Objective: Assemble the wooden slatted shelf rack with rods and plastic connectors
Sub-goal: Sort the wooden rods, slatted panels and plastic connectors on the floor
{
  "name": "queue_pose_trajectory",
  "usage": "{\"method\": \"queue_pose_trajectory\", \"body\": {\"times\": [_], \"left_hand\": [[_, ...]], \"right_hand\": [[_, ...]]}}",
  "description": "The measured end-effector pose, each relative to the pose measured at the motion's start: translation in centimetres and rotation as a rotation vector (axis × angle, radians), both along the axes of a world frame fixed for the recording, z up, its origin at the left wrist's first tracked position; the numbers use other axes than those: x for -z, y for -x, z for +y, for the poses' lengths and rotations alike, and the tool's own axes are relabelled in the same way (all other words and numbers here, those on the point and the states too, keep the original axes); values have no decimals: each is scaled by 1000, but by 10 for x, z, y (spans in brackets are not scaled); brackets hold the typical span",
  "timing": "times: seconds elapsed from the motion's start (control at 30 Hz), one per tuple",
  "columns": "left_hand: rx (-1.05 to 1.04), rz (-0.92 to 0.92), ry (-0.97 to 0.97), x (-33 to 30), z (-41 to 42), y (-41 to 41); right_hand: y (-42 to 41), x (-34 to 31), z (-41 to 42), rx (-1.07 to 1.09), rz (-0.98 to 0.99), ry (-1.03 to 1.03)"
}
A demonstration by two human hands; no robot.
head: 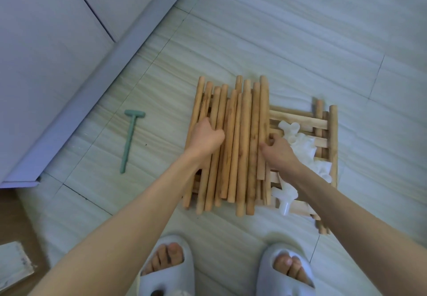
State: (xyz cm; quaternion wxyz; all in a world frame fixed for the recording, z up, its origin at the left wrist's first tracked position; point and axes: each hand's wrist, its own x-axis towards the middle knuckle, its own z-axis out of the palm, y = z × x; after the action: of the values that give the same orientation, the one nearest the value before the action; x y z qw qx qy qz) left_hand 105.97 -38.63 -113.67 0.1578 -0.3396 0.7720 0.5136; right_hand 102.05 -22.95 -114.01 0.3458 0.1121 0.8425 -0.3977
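Nearest the camera, two feet in pale slippers (286, 270) stand on the tiled floor (300, 29). At the lower left lies a cardboard box (13, 244), only partly in view. Both bare forearms reach forward over the floor to the pile of parts.

The rods (233, 143) lie side by side in a loose bundle, running away from the person, stacked on top of slatted panels (300, 120) that show at the right. White plastic connectors (298, 143) are heaped on the slats just right of the rods, and one more (284, 197) sits at the near edge, partly under the right forearm.

The left hand (205, 137) rests on the left part of the bundle, fingers curled down over the rods; whether it actually grips one cannot be told. The right hand (277, 151) is at the bundle's right edge, its fingertips (265, 144) curled against the outermost rod, with the connectors touching its far side.

Well left of the pile a green mallet (130, 139) lies alone on the floor. Beyond it stands a white cabinet (57, 41).
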Motion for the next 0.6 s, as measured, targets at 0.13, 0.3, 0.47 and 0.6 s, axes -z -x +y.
{"method": "queue_pose_trajectory", "body": {"times": [0.13,0.3,0.47,0.6], "left_hand": [[31,-66,42,5,10,4],[-41,-12,-154,9,24,12],[-134,-52,-357,13,14,17],[-113,-71,-441,16,3,18]], "right_hand": [[-1,-4,2,49,-174,174],[-3,-5,-6,-9,-214,217],[0,-3,-1,40,-299,350],[2,-2,-3,10,-316,397]]}}
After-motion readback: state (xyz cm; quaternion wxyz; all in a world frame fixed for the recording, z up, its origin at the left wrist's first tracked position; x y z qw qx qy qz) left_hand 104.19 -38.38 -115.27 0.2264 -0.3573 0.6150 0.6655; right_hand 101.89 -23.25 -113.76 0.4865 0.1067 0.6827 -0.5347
